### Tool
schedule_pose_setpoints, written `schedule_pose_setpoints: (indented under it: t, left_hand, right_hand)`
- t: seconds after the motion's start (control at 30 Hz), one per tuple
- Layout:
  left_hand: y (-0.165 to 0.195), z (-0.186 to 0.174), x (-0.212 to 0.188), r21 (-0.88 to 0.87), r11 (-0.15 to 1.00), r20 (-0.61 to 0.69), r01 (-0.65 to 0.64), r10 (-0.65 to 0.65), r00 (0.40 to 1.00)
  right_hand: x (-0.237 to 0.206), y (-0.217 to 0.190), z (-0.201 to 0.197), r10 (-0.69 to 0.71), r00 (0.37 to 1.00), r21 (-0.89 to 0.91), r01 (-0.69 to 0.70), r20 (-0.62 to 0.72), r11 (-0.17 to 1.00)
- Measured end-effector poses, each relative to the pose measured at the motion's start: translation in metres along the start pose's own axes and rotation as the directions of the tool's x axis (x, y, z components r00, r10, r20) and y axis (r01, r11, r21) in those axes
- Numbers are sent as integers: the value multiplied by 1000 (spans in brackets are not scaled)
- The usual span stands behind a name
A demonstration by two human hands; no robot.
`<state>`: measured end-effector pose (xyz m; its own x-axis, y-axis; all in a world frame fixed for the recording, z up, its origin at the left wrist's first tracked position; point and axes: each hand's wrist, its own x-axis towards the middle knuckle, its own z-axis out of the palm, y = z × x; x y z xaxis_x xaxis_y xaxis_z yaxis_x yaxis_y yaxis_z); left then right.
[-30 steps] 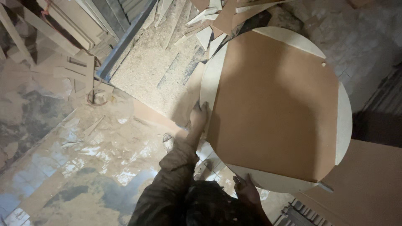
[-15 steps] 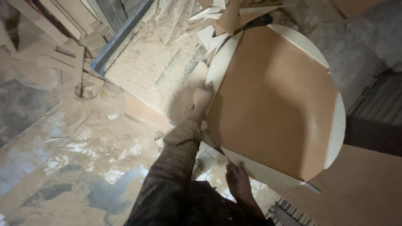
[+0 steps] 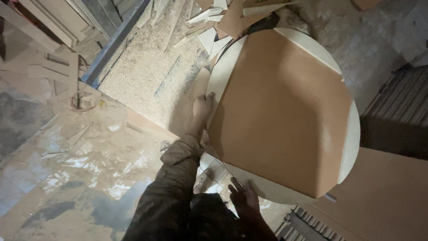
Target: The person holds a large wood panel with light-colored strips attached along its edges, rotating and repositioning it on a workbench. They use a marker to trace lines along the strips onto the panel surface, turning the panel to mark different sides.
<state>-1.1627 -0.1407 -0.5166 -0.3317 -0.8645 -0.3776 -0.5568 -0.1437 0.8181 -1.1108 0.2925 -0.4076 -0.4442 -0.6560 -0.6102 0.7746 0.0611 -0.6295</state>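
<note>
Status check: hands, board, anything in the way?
Left hand and right hand grip the pale round board under a brown fibreboard sheet. Wood offcuts beyond.

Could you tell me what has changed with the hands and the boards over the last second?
The right hand slid from under the near rim to the round pale board's lower left edge. The left hand stayed pressed on its left edge. The brown sheet still lies on the board; nothing was let go.
</note>
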Motion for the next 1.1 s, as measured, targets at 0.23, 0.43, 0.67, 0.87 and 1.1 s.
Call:
schedule_pose_setpoints:
  t: [0.23, 0.43, 0.67, 0.87, 1.1]
  left_hand:
    - [15, 2, 34, 24, 998, 29, -60, 60, 998]
    - [25, -4, 33, -40, 996, -13, -85, 85, 996]
    - [1, -23, -20, 46, 998, 71, 48, -51, 996]
    - [6, -20, -10, 38, 998, 48, 42, -44, 998]
    - [16, -11, 17, 24, 999, 32, -38, 37, 999]
  right_hand:
    - [-13, -18, -36, -224, 974, -745, 124, -34, 655]
    - [-26, -29, -48, -331, 934, -986, 93, 135, -138]
    - [-25, -18, -31, -283, 958, -970, 16, -55, 241]
    - [-22, -17, -14, -173, 961, -738, -45, -216, 673]
    - [-13, -14, 2, -346, 931, -988, 142, 112, 60]
